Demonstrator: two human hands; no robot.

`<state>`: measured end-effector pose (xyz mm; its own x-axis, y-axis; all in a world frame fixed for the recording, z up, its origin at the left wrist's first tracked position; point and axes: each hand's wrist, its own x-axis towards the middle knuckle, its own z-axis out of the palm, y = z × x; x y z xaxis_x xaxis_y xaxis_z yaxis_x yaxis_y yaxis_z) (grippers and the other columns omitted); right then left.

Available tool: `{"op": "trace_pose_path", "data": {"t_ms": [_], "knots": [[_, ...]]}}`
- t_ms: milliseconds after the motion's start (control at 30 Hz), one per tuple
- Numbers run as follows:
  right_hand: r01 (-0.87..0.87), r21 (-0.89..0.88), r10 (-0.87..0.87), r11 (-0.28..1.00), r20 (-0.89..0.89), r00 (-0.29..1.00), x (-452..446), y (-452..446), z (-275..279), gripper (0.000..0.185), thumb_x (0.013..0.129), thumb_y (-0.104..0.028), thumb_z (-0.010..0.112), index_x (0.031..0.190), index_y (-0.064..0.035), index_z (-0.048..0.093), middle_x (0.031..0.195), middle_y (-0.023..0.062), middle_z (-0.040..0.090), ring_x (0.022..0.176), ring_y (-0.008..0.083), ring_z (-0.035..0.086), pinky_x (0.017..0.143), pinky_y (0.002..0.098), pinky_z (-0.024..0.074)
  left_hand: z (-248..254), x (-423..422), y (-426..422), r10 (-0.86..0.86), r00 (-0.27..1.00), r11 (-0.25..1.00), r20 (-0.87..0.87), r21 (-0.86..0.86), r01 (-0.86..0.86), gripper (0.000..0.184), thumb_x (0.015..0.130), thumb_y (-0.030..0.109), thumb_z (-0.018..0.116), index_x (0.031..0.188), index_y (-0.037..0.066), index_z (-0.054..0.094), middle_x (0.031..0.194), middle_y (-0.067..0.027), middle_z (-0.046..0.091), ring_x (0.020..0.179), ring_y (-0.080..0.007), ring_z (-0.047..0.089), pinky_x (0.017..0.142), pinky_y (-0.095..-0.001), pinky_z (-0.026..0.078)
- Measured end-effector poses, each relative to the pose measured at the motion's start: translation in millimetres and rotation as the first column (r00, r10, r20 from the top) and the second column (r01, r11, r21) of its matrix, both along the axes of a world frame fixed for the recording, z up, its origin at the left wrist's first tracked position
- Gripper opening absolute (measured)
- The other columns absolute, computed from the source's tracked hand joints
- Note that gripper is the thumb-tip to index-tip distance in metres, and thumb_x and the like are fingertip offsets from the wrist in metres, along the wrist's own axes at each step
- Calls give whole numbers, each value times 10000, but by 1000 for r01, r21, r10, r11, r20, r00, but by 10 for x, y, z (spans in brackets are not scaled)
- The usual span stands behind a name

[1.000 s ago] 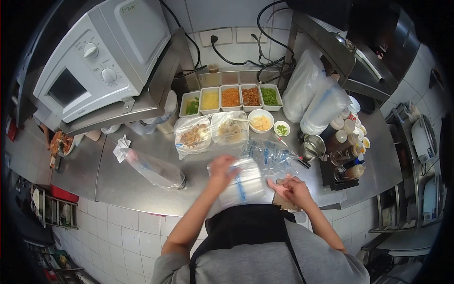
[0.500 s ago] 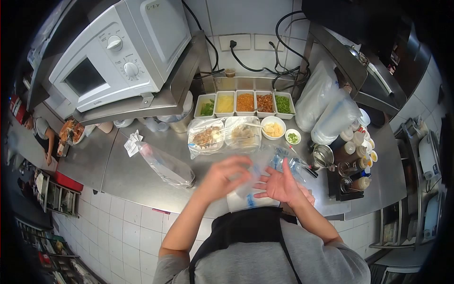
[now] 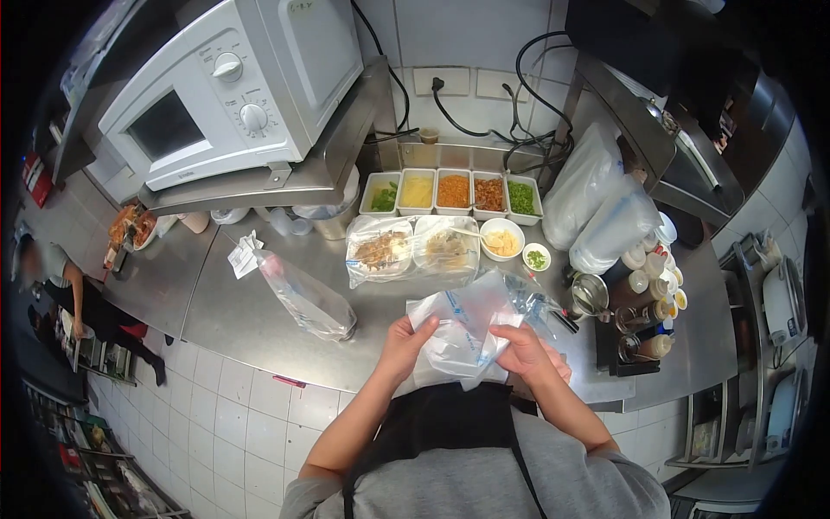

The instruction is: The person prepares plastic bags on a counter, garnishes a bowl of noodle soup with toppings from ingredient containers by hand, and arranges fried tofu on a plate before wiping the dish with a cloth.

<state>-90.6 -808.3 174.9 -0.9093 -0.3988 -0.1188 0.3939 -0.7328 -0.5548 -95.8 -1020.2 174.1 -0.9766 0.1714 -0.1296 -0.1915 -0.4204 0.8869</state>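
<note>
Left hand (image 3: 403, 348) and right hand (image 3: 524, 351) each pinch one side of a translucent, blue-printed plastic bag (image 3: 467, 327), seemingly not yet filled, with squarish white food containers (image 3: 380, 251) beyond already bagged.

Two bare hands, a left hand (image 3: 404, 348) and a right hand (image 3: 523, 350), shared one thin translucent plastic bag with blue print (image 3: 462, 329). Rectangular white food tubs (image 3: 454, 211)? Five, all in one row. In front of that row I got two round white bowls: a bigger bowl of yellowish slices (image 3: 501, 257) and a little bowl of chopped greens (image 3: 536, 268). Clear-bagged food containers (image 3: 378, 251) were two as well, same for the tall translucent plastic bundles (image 3: 616, 229). Just one boxy white microwave (image 3: 173, 125), but two round white dials (image 3: 227, 67) on it. One other person (image 3: 60, 272), far left. The squeeze bottles (image 3: 659, 347) overlapped way too much to count.
</note>
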Motion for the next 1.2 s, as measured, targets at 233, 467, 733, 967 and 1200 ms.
{"op": "trace_pose_path", "data": {"t_ms": [233, 467, 733, 967, 1200], "knots": [[159, 516, -9, 842, -281, 960, -168, 124, 394, 354, 816, -59, 603, 1158, -13, 527, 985, 63, 626, 879, 137, 596, 787, 262, 462, 87, -110, -22, -64, 991, 985, -117, -166, 44, 149, 784, 147, 706, 859, 46, 627, 841, -13, 646, 739, -60, 560, 680, -218, 449], [442, 707, -200, 552, -403, 893, -409, 329, 111, 191, 851, -129, 607, 1000, -12, 629, 773, 34, 654, 633, 85, 599, 555, 201, 462, -185, -121, -84, 33, 986, 999, -163, 19, -30, 209, 746, 166, 745, 743, 68, 560, 713, 25, 571, 663, -49, 511, 612, -216, 423], [518, 486, -357, 704, -388, 850, -306, 661, 540, 259, 879, -152, 569, 1094, -9, 593, 840, 65, 657, 639, 137, 625, 512, 255, 506, -401, -491, -381, -77, 952, 295, -297, -919, -263, 331, 778, 252, 692, 916, -4, 533, 876, -134, 578, 817, -289, 561, 727, -335, 448], [332, 560, -119, 759, -383, 916, -136, 388, 761, 293, 892, -146, 548, 1152, -12, 560, 912, 98, 660, 711, 164, 643, 566, 255, 512, 283, -535, 4, -15, 836, 865, -549, -426, -265, 487, 840, 290, 626, 1204, -4, 489, 1206, -166, 515, 1054, -243, 522, 839, -359, 429], [366, 548, 8, 752, -563, 826, -160, -28, 982, 294, 836, -98, 607, 1112, 1, 582, 985, 110, 641, 868, 162, 615, 713, 254, 489, 777, -388, -62, 0, 945, 974, -328, -214, -74, 169, 862, 137, 602, 953, 11, 666, 889, -57, 671, 807, -84, 600, 742, -223, 462]]}}
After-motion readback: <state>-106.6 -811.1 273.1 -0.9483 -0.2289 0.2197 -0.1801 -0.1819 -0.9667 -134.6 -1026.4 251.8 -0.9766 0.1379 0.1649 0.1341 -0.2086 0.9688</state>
